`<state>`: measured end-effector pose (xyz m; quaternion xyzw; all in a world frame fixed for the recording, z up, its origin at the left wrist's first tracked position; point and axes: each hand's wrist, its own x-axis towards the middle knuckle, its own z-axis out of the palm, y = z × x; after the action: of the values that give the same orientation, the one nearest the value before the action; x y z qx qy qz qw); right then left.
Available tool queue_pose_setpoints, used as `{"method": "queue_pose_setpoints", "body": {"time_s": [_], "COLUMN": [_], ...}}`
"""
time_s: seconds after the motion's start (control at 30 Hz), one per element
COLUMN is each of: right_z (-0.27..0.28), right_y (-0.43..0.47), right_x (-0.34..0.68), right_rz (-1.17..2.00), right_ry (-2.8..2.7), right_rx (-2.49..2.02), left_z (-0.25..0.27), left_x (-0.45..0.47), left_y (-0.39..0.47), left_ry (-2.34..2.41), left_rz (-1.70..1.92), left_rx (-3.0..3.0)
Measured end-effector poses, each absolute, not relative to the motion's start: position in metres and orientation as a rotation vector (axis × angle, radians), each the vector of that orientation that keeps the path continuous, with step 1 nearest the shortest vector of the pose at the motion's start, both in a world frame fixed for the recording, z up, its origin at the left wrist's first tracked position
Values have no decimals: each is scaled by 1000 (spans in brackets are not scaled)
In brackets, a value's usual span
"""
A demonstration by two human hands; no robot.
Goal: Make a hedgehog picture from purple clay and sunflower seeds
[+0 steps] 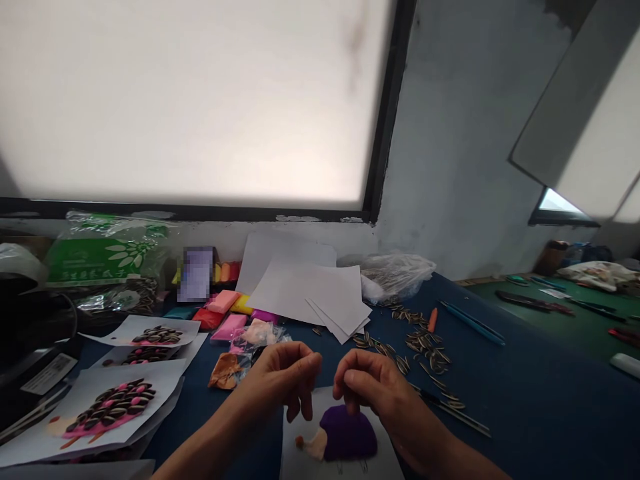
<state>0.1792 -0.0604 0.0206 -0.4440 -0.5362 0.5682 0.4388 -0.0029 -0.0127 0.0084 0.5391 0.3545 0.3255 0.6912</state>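
My left hand (290, 375) and my right hand (374, 383) hover side by side, a small gap between them, above a white sheet (293, 467). On each, thumb and index finger are pinched together; anything between them is too small or hidden to make out. A flat hedgehog figure in modelling clay lies on the sheet below. Its purple body (350, 437) is smooth, the pointed face (316, 445) is cream, and a small brown nose (299, 441) tips it. Short leg outlines are drawn under the body. My right hand covers part of the sheet's upper edge.
Sunflower seeds (427, 350) lie scattered right, near an orange clay stick (433, 320), blue tweezers (473, 323) and a slim rod (460, 417). Colored clay packets (230, 328) and blank papers (305, 290) stand behind. Finished seed hedgehog pictures (113, 408) are stacked left, by a green seed bag (105, 253).
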Motion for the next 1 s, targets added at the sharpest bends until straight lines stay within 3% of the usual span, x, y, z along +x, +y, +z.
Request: {"method": "queue_pose_setpoints", "body": {"time_s": [1.0], "right_z": [4], "right_y": [-39], "right_x": [195], "right_rz": [988], "right_ry": [-1452], "right_rx": [-1262], "left_z": [0], "left_x": [-3], "left_y": [-6], "left_ry": [842], "left_rz": [672], "left_rx": [1176]}}
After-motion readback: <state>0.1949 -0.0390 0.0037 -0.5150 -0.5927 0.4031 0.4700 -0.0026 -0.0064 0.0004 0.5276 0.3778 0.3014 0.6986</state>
